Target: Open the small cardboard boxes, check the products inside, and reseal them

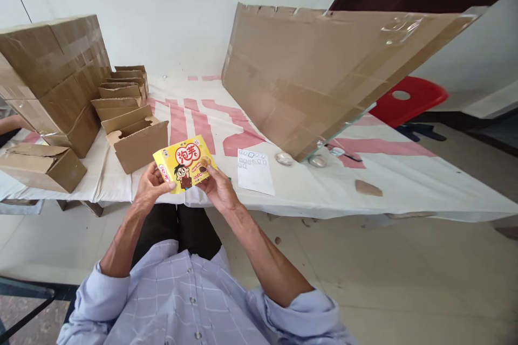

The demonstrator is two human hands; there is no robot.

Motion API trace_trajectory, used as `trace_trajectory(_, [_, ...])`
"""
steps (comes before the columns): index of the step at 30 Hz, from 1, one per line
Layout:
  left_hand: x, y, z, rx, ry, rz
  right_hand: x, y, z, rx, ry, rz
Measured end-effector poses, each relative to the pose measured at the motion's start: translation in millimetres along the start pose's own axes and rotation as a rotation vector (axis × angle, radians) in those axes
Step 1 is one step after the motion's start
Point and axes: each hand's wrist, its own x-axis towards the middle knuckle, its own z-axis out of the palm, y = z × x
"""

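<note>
the yellow box (186, 156) is held in both hands above the near edge of the table (301, 191), in front of the seated person's lap. its printed face is turned up toward the head camera and tilted; the face carries red characters and a cartoon figure.

left hand (149, 187): partly closed around the lower left corner of the box. the thumb lies on the printed face; the other fingers pass behind the left side.

right hand (219, 187): partly closed around the lower right portion of the box. the thumb presses on the printed face; the other fingers sit beneath and behind it, mostly hidden.

an open carton (141, 148) stands just beyond the box and to its left, flaps raised. whether the box touches it cannot be determined. a row of open cartons (119, 102) extends behind it, alongside a stack of cartons (60, 78). a low carton (42, 168) is positioned at the near left edge of the table.

to the right of the right hand lies a paper sheet (256, 178) with small drawn shapes. a large cardboard panel (307, 75) stands upright and leaning beyond it. a cardboard scrap (368, 188) lies farther right. a red seat (421, 98) is visible behind the panel.
</note>
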Motion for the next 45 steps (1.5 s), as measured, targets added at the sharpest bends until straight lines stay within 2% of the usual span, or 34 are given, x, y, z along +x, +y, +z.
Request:
trace_trajectory(4, [-7,-9,13,0.026,0.038,-0.050,0,13,-5,0.020,0.030,-0.018])
trace_trajectory(8, [0,-4,1,0.042,0.149,-0.050,-1,15,-9,-0.028,0.074,-0.059])
trace_trajectory(11, [6,-5,-10,0.048,0.190,-0.035,-1,17,-5,-0.122,0.114,-0.147])
trace_trajectory(15, [8,-16,-20,0.060,0.223,-0.024,3,28,-3,-0.287,0.073,-0.220])
trace_trajectory(24, [21,-47,-34,0.133,0.296,-0.122,28,60,-20,-0.400,0.124,-0.162])
trace_trajectory(32, [23,-57,-35,0.151,0.307,-0.138,32,73,-30,-0.386,0.136,-0.113])
trace_trajectory(37, [32,-40,-31,0.169,0.288,-0.058,39,57,-18,-0.378,0.124,-0.180])
trace_trajectory(45, [56,23,-10,0.204,0.163,0.260,47,-11,26,-0.401,0.030,-0.506])
